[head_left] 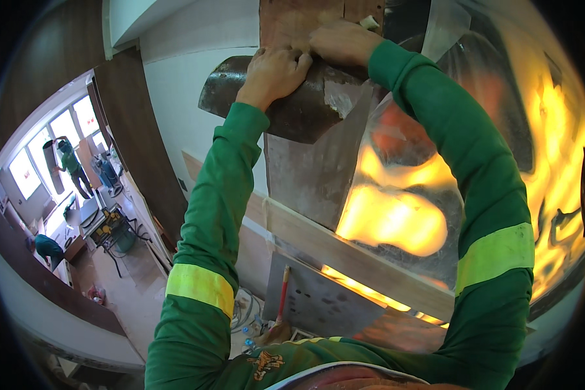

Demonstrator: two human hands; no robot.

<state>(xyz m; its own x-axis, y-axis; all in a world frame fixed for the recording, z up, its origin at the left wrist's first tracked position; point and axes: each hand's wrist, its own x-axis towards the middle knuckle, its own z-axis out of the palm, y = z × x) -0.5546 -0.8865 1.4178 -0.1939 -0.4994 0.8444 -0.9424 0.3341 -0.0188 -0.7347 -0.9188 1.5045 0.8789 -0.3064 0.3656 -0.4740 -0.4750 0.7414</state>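
Two raised arms in green sleeves with yellow bands, reaching up to a wooden panel (292,23) at top centre. Largest item: glossy sheet (435,195) at right, full of orange-yellow reflections, covered by clear film. Next: pale wooden batten (344,253) running diagonally across lower centre, below a grey peeled sheet (312,169). Dark curled flap (292,114) of peeled covering, bent outward just under the panel. Left hand (273,75) gripping upper edge of the curled flap, fingers (286,62) folded tight over it. Right hand (341,42) flat against the panel, just beside the left hand, fingers pressed together; pinching anything or not: cannot tell. Smallest: red-handled tool (283,292) upright near lower centre. Far left: other people in green, well apart.
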